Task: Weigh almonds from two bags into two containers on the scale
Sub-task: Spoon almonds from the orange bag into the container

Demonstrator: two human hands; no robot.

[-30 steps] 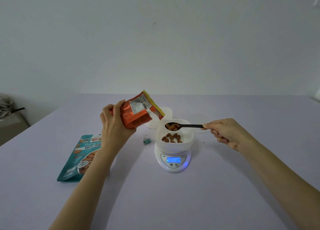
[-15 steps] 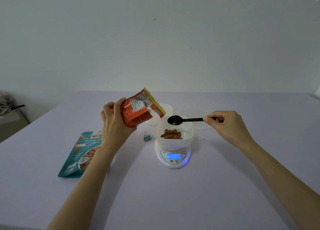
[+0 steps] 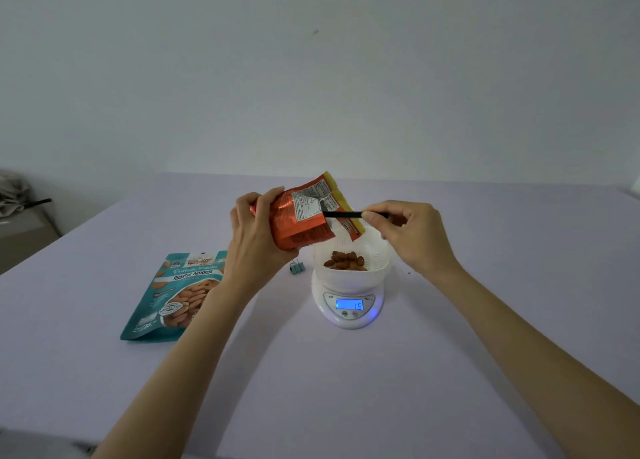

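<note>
a teal bag [image 3: 173,292] lies flat on the lilac surface [image 3: 485,285] at the left, its right edge covered by the left forearm. a small teal clip [image 3: 297,267] sits between that bag and the scale [image 3: 348,308], just beside the scale. far left, off the surface, a grey cabinet [image 3: 24,237] carries a crumpled cloth [image 3: 14,192]. the orange bag [image 3: 301,218] and both grips hang over the back of the container [image 3: 353,268], hiding its far rim and whatever lies behind it. the left grip [image 3: 256,237] is wrapped round the bag's lower part and holds it tilted, mouth to the right, above the container. the right grip [image 3: 412,233] pinches the end of a black spoon [image 3: 341,214] between thumb and fingers; the spoon lies about level and its bowl is inside the bag's mouth, out of sight. the bag is shiny orange with a yellow top strip and a white nutrition panel. the white container stands on the round white scale with a small heap of brown almonds [image 3: 346,260] in its bottom; the display glows blue and reads 15
</note>
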